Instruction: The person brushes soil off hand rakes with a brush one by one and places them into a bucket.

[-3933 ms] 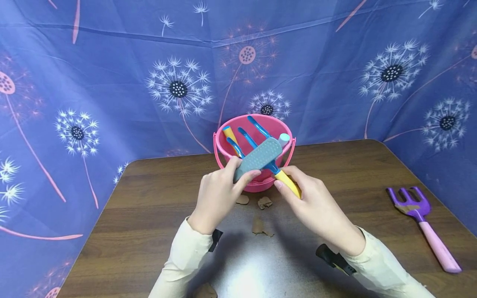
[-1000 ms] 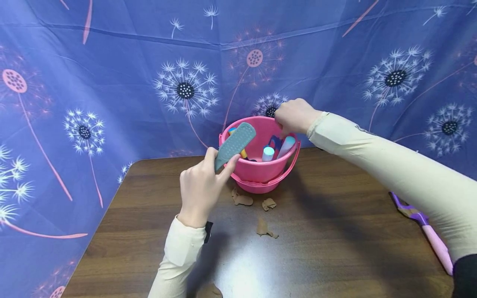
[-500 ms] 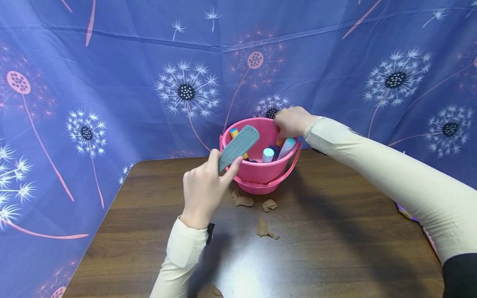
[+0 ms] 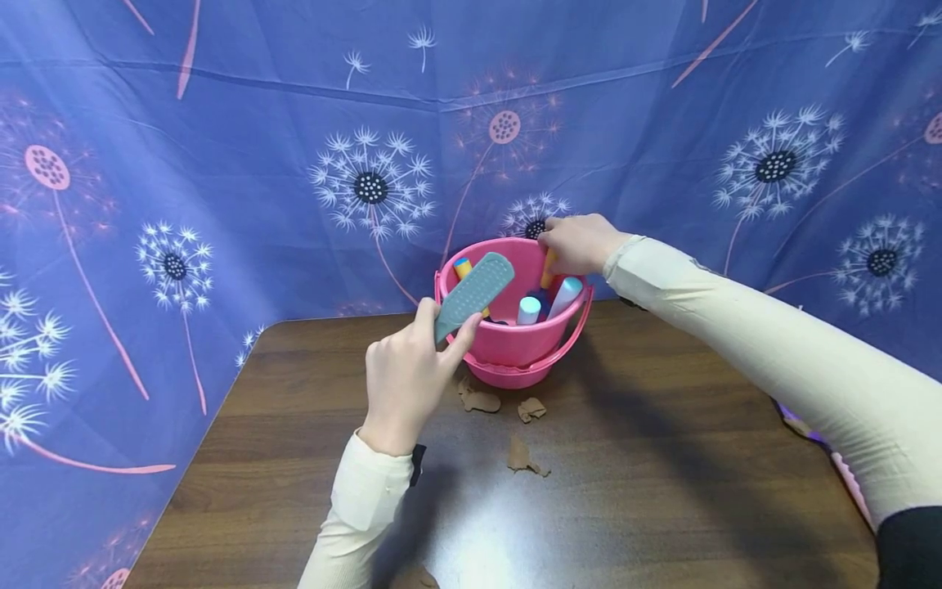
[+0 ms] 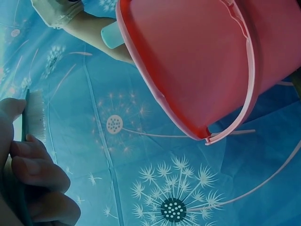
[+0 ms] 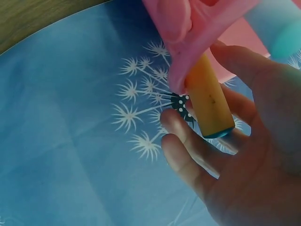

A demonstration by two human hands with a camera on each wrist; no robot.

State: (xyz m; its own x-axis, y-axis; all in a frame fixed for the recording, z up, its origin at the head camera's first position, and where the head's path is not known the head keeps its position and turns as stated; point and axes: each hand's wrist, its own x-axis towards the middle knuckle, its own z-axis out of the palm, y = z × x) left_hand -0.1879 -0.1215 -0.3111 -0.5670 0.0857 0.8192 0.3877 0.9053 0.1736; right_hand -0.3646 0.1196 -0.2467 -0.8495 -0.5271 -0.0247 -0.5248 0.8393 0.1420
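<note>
In my left hand (image 4: 408, 376) is a brush with a grey-green dotted back (image 4: 478, 288), gripped between thumb and fingers. Its pale bristles (image 5: 36, 115) show in the left wrist view. The brush is held in front of the pink bucket (image 4: 508, 345), tilted. My right hand (image 4: 581, 243) is at the bucket's far right rim. Its fingers are spread loosely about the yellow handle (image 6: 210, 101) of the blue-pronged rake, which leans on the rim; contact is hard to tell. The rake's prongs are down inside the bucket, mostly hidden.
Inside the bucket stand another yellow handle with a blue end (image 4: 463, 267) and two pale handles with turquoise ends (image 4: 528, 309). Brown clay-like scraps (image 4: 518, 454) lie on the wooden table (image 4: 294, 458). A purple fork (image 4: 802, 427) is partly hidden under my right forearm. Patterned blue cloth (image 4: 257, 147) hangs behind.
Earlier my right hand held the yellow-handled rake beside the brush; it has since carried it into the bucket. In the last half second, its fingers loosened and more handle shows. The left hand keeps the brush.
</note>
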